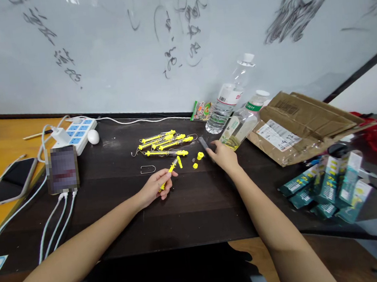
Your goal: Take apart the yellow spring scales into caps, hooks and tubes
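Note:
My left hand (156, 187) is closed around a yellow tubular spring scale (171, 167), tilted with its upper end pointing up and right. A small yellow piece (179, 162) is beside that end. My right hand (224, 156) has its fingers on a greyish see-through plastic tube (203, 143) near the bottles. Several yellow spring scales (166, 153) with wire hooks lie in a group beyond my left hand. A bent wire hook (148, 169) lies apart on the dark table. Between my hands are small yellow caps (200, 155) and a tiny dark piece (193, 160).
Behind my right hand stand a tall water bottle (226, 96) and a leaning bottle (241, 128), with a snack packet (200, 111). Rightward lie a cardboard parcel (282, 131) and green boxes (329, 178). Leftward are a power strip (78, 134), a phone (12, 181) and white cables.

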A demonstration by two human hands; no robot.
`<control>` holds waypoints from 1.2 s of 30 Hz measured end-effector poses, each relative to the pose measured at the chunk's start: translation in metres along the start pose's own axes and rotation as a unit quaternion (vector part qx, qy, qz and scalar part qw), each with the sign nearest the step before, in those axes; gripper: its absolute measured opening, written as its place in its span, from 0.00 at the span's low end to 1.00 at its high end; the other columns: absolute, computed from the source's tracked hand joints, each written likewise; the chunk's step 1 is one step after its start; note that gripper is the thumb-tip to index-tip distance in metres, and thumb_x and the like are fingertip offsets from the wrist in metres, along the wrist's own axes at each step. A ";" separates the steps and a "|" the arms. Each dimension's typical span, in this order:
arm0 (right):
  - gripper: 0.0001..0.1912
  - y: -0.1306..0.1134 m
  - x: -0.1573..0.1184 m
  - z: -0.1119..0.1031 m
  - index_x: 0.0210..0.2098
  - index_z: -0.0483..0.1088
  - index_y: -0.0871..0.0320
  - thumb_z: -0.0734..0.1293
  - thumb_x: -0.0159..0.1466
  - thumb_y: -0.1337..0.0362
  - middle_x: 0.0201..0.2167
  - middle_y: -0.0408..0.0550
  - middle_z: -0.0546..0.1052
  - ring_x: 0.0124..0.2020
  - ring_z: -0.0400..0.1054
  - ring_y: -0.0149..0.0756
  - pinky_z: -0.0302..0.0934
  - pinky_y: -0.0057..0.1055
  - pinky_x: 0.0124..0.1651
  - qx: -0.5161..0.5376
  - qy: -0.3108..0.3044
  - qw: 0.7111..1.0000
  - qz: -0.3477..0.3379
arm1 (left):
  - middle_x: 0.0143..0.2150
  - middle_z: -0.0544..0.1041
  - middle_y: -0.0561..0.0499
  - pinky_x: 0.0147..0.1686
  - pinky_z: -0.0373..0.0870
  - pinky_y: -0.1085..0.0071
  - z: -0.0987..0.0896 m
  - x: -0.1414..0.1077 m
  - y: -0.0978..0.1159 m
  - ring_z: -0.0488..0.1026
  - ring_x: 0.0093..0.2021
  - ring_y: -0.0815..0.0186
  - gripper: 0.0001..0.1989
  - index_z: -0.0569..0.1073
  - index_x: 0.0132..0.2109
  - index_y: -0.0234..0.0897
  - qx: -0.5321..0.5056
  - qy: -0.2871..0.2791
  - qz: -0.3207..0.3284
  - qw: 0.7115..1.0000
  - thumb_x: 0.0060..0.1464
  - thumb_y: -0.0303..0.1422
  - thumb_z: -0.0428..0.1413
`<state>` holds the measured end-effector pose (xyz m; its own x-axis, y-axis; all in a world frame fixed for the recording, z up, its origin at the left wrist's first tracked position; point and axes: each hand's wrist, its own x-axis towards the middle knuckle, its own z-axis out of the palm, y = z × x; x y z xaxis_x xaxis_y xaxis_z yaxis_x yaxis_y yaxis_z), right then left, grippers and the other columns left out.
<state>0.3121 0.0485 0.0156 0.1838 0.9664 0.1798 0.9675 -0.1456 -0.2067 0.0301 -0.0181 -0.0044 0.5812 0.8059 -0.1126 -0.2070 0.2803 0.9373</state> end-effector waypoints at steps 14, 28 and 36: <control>0.21 0.010 0.001 -0.020 0.27 0.73 0.58 0.63 0.59 0.46 0.25 0.48 0.76 0.28 0.69 0.36 0.51 0.27 0.27 -0.005 -0.071 0.997 -0.037 | 0.19 0.62 0.61 0.12 0.55 0.80 -0.002 0.004 -0.001 0.53 0.13 0.78 0.18 0.67 0.43 0.34 0.027 0.020 0.006 0.999 0.55 0.45 0.54; 0.13 0.017 0.000 -0.027 0.36 0.74 0.58 0.60 0.62 0.59 0.35 0.55 0.78 0.37 0.73 0.43 0.59 0.30 0.34 -0.106 -0.033 0.993 0.034 | 0.19 0.62 0.61 0.12 0.56 0.80 -0.001 0.003 -0.001 0.52 0.13 0.78 0.17 0.67 0.42 0.34 0.038 0.016 0.005 0.999 0.55 0.45 0.54; 0.12 0.028 0.001 -0.035 0.37 0.74 0.56 0.62 0.58 0.60 0.38 0.54 0.77 0.41 0.72 0.45 0.61 0.32 0.38 -0.106 -0.077 0.990 0.054 | 0.19 0.61 0.61 0.12 0.55 0.81 -0.001 0.003 -0.001 0.52 0.13 0.79 0.18 0.68 0.42 0.34 0.040 0.014 0.008 0.999 0.55 0.46 0.54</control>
<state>0.3456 0.0377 0.0434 0.2754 0.9612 0.0152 0.9613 -0.2753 -0.0064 0.0313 -0.0151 -0.0063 0.5563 0.8241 -0.1064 -0.1519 0.2267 0.9620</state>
